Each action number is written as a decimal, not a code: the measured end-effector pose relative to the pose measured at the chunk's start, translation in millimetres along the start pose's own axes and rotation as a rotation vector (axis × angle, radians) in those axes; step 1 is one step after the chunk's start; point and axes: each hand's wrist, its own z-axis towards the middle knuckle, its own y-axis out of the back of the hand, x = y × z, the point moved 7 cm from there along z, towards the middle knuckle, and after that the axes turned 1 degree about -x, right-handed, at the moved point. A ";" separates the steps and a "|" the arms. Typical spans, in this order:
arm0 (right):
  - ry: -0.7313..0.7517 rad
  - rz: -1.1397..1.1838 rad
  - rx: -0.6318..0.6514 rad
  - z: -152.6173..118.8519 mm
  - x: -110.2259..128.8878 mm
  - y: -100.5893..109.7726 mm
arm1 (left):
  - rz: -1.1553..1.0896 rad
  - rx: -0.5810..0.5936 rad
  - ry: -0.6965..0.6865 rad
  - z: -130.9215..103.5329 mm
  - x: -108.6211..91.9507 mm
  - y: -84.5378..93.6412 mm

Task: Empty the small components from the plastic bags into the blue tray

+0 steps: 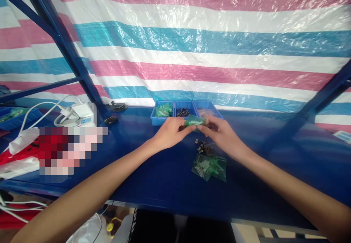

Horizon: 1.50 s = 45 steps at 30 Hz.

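Between my two hands is a small green-tinted plastic bag (195, 120), held up just in front of the blue bins. My left hand (173, 129) pinches its left side, thumb toward the middle. The right side is gripped by my right hand (218, 129), and the two thumbs almost meet. What the bag contains is hard to make out. Below it on the blue table lie several small dark screws (204, 148). Nearer to me rests a pile of clear and green plastic bags (210, 167) with slim metal pieces inside.
Behind my hands stand three blue bins: one with green bags (163, 109), one with dark screws (182, 112), one with pale bags (206, 112). At left are a white power strip (87, 113), cables and a black mouse-like object (110, 120). Blue metal posts (70, 56) frame the table.
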 end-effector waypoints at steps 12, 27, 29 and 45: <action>0.025 0.122 -0.038 -6.4 15.9 -2.0 | 0.231 -0.195 -0.112 -11.2 -16.6 10.2; 0.222 -0.102 -0.109 -13.4 34.2 5.1 | -0.057 -0.236 -0.043 -7.8 -15.3 6.6; 0.189 -0.185 -0.142 -12.6 28.4 6.7 | -0.237 -0.249 0.127 -5.8 -2.8 4.6; 0.391 -0.493 -0.057 101.1 41.2 -45.5 | -0.144 -0.412 0.295 6.3 69.6 61.2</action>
